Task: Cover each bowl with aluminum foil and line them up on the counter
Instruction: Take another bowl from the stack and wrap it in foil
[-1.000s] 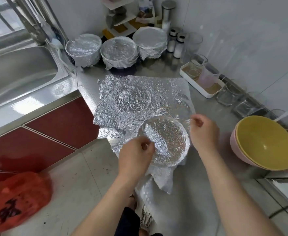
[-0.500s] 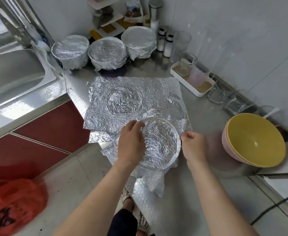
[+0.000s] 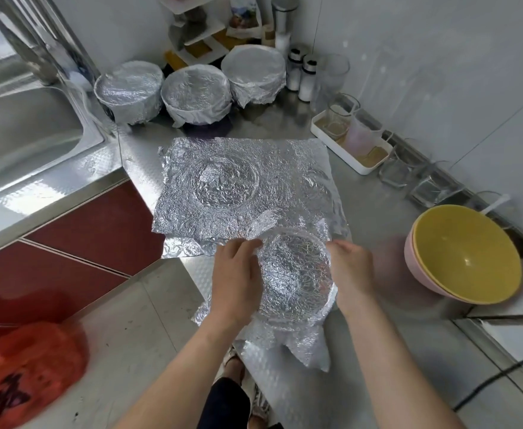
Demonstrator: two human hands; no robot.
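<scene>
Domestic kitchen. Stainless sink (image 3: 22, 125) was set into a steel counter (image 3: 378, 218), with red cabinet fronts (image 3: 93, 230) below and a white tiled wall (image 3: 439, 72) behind. A corner rack (image 3: 198, 35) held packets. Shakers (image 3: 303, 75), a glass jar (image 3: 342, 116) on a white tray (image 3: 359, 168), stacked mixing bowls (image 3: 464, 255) and foil-covered bowls (image 3: 195, 91) stood about.

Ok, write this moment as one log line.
bowl: foil round it, edges loose; left hand: holds bowl; right hand: holds bowl; back: three covered bowls
</scene>
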